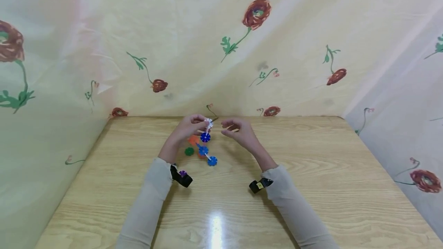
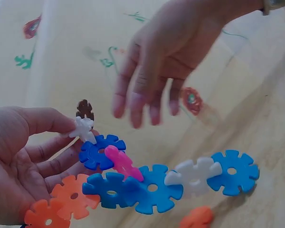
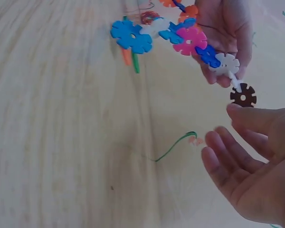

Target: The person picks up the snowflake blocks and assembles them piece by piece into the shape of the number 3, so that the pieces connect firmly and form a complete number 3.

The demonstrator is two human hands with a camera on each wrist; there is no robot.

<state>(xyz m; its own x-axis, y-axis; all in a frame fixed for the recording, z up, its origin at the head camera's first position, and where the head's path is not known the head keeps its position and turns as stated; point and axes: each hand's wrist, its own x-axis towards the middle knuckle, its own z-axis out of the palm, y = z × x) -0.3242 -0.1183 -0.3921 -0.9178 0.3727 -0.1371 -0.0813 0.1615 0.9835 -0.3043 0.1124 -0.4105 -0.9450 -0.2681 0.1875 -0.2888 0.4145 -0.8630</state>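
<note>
My left hand (image 1: pixel 187 129) pinches a white flower-shaped disc (image 2: pixel 83 127) between thumb and fingers. That disc belongs to a chain of notched plastic discs slotted into one another. A brown disc (image 3: pixel 249 98) sits at the chain's far tip, beyond the white ones. From the grip hang a dark blue disc (image 2: pixel 91 157), a pink disc (image 2: pixel 128 170), several lighter blue discs (image 2: pixel 168 192), another white disc (image 2: pixel 194 175) and orange discs (image 2: pixel 78 183). My right hand (image 1: pixel 241 133) is to the right of the brown tip, its fingers loosely bent around nothing.
On the wood-grain table (image 1: pixel 311 164) a green disc (image 1: pixel 189 151) lies below my left hand. An orange piece (image 2: pixel 197 217) lies under the chain, and a purple piece (image 1: pixel 182 173) shows by the left wrist strap (image 1: pixel 181 180). Flower-print cloth (image 1: pixel 207 49) hangs behind the table.
</note>
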